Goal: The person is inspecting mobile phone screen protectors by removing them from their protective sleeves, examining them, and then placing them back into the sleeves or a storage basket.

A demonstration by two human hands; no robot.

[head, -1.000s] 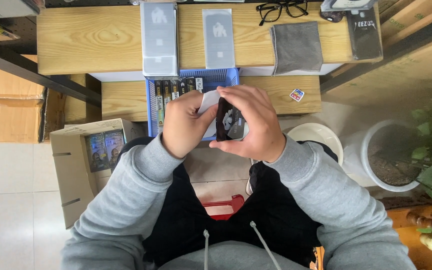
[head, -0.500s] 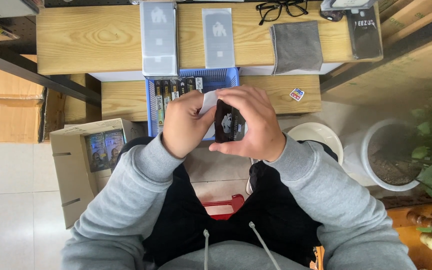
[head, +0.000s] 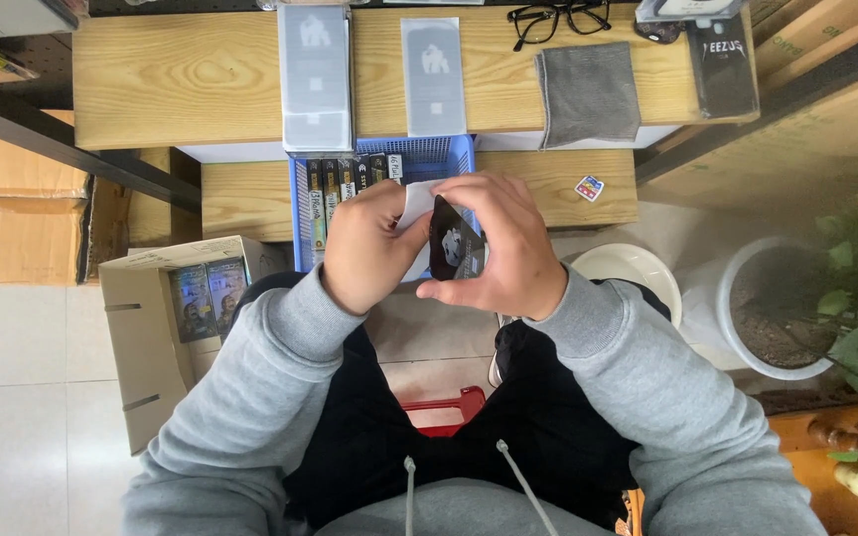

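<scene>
Hidden and cut-off parts, head view

The right hand (head: pixel 506 248) covered the dark phone's (head: pixel 455 241) far edge; the left hand (head: pixel 364 248) hid most of the white sheet (head: pixel 415 201) (kind unclear). The blue basket's (head: pixel 439 157) lower half was blocked.

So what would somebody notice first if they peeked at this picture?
First, the two hands in the middle: the right hand pinches a small black phone-shaped thing, and the left hand holds a white sheet beside it. Behind them a blue basket of slim boxes sits under the wooden desk. On the desk lie black glasses and a grey cloth.
</scene>
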